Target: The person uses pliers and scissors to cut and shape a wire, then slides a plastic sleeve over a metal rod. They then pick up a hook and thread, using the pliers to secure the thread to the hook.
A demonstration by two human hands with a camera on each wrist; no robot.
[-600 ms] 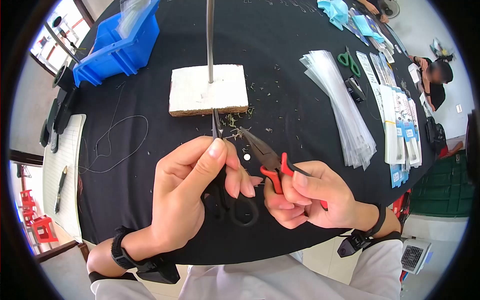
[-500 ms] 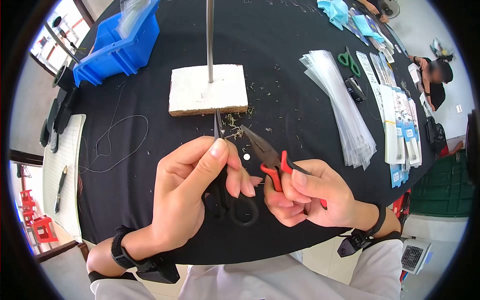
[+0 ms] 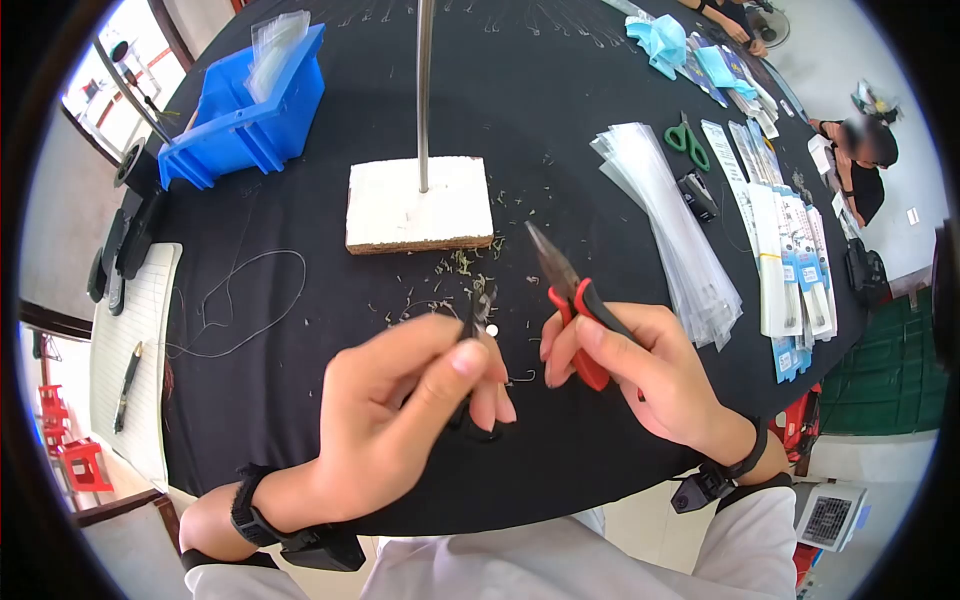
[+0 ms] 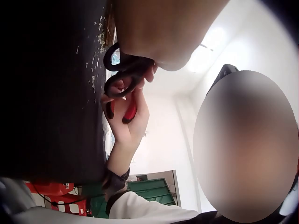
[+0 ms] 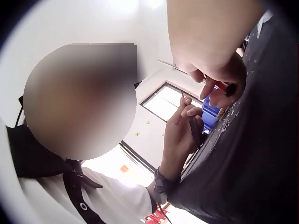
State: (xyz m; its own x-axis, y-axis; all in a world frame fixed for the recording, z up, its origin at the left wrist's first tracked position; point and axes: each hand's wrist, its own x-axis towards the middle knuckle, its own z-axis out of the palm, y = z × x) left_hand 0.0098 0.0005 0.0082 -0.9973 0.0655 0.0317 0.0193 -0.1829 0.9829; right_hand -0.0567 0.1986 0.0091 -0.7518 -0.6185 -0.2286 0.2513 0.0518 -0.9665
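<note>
My left hand (image 3: 400,420) pinches black-handled scissors (image 4: 122,84) between thumb and fingers; in the head view their blades are blurred and the handles mostly hidden below the hand. To its right, my right hand (image 3: 650,370) grips red-and-black pliers (image 3: 572,290), whose pointed nose leans up and left, apart from the scissors. Between the hands lies a small white disc (image 3: 491,331) on the black cloth. Beyond them stands a metal rod (image 3: 424,100) on a white block (image 3: 375,205), with greenish scraps along its front edge.
A blue bin (image 3: 235,140) is at the upper left, above a notebook (image 3: 150,430) with a pen (image 3: 128,385). Clear plastic sleeves (image 3: 675,240), green scissors (image 3: 688,143) and packets (image 3: 790,260) lie at the right. Thin thread (image 3: 225,350) loops on the cloth.
The left hand and scissors have shifted right and slightly down, away from the block. The right hand has turned the pliers more upright and raised their tip. The view has tilted slightly.
</note>
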